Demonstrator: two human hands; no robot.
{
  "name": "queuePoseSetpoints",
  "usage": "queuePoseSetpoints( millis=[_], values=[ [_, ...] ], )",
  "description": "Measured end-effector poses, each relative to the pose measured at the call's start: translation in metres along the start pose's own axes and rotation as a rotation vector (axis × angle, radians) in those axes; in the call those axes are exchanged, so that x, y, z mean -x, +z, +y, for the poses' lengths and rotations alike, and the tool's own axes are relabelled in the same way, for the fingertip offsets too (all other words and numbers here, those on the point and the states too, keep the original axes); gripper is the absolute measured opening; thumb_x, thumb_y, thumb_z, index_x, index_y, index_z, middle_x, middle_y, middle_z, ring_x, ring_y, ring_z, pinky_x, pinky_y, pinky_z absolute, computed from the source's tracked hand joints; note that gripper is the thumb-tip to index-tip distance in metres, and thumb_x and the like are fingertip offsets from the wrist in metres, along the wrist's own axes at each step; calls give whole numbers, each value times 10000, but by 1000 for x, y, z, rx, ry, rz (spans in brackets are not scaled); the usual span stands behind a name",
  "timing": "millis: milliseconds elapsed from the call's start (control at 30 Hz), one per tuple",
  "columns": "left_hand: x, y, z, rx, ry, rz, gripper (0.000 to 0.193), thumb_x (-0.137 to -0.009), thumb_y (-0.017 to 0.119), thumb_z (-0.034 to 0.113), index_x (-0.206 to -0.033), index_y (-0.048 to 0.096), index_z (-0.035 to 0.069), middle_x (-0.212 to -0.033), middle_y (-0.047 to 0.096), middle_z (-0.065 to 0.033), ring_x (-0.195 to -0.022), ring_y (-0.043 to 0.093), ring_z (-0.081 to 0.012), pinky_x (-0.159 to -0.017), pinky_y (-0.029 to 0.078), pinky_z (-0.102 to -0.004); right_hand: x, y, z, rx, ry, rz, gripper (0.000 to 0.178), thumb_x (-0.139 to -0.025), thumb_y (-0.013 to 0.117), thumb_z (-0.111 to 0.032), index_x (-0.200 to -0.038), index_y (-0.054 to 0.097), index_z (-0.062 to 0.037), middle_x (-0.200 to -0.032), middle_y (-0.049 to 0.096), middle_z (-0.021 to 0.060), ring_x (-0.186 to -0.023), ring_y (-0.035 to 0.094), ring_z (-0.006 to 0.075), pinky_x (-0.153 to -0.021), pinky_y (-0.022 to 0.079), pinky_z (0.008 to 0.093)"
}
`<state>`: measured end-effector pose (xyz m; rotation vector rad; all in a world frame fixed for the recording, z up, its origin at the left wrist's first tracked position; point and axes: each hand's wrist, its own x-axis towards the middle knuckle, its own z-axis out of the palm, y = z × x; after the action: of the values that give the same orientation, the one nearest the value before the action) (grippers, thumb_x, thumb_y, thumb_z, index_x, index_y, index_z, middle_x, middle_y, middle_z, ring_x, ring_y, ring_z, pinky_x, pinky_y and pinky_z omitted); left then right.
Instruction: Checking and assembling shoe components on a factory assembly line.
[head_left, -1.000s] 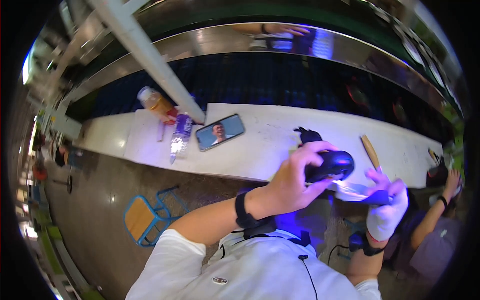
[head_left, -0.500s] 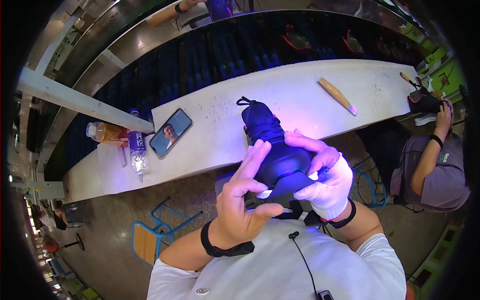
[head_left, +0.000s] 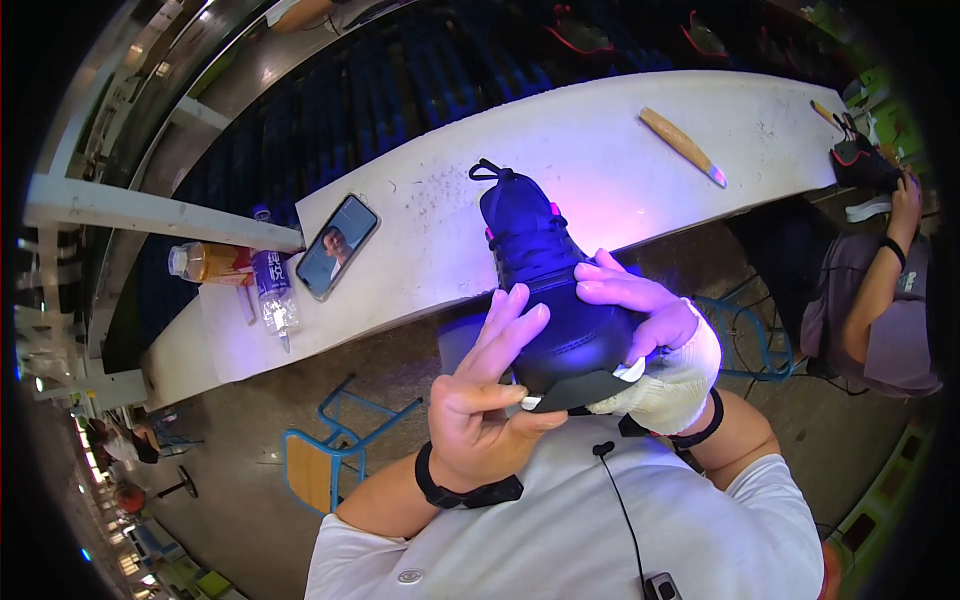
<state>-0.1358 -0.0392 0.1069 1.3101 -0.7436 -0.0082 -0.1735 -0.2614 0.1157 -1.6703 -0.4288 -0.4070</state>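
A black lace-up shoe [head_left: 565,320] is held in front of me, toe toward my body, its heel loop and laces over the table's near edge. Along the toe runs a dark, curved, sole-like piece [head_left: 575,390] with white ends. My left hand [head_left: 485,400] pinches one white end between thumb and forefinger, while its other fingers lie along the shoe's side. On the other side, my right hand [head_left: 665,350], in a white glove that leaves fingertips bare, grips the shoe and the piece's other end. The shoe's underside is hidden.
On the white table [head_left: 430,240] lie a phone [head_left: 338,247] showing a person and a wooden-handled knife [head_left: 682,146]. Two bottles [head_left: 272,285] [head_left: 210,263] stand by a white post at left. A blue-framed stool [head_left: 325,465] is below. At right, a co-worker [head_left: 880,300] handles another shoe.
My left thumb has closed toward the forefinger at the white end of the dark piece. The whole view has shifted slightly, and both hands remain at the shoe.
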Motion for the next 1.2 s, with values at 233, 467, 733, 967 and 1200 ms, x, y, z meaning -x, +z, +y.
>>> queuePoseSetpoints(
  millis=[233,467,733,967,1200],
  values=[
    [-41,-16,32,-191,-14,-129,593,-950,873,366,-1362,624,19,-1398,709,-269,-1320,612,-450,-1182,423,-576,-17,-2,3,83,-120,-14,518,-777,1015,-261,-992,568,-111,-1372,737,255,-1325,703,446,-1189,484,629],
    [-51,-32,32,-284,-19,-58,425,-1078,710,345,-1294,619,-9,-1337,712,-276,-1278,616,-401,-1152,454,-550,-22,12,29,180,-24,78,393,-674,1052,-260,-905,798,-69,-1419,706,222,-1201,754,368,-1061,585,469],
    [-67,-76,72,-467,-192,-246,536,-977,836,374,-1273,638,-26,-1356,716,-303,-1400,621,-475,-1197,462,-582,-27,44,89,427,-305,152,557,-537,985,-309,-963,671,-135,-1206,749,146,-890,696,339,-697,565,461],
    [-76,-78,59,-619,-174,-350,654,-646,1079,265,-1121,742,-32,-1165,815,-234,-1192,782,-381,-1190,505,-611,-37,43,85,437,-339,40,514,-556,954,-408,-906,690,-141,-1088,729,133,-889,692,342,-696,564,466],
    [-61,-111,51,-541,-242,-307,423,-720,1011,110,-1052,773,2,-1180,810,-233,-1234,762,-384,-1194,494,-612,-39,41,101,475,-213,-1,647,-586,989,-539,-764,605,-51,-1239,694,220,-1104,694,446,-949,580,549]
  ],
)
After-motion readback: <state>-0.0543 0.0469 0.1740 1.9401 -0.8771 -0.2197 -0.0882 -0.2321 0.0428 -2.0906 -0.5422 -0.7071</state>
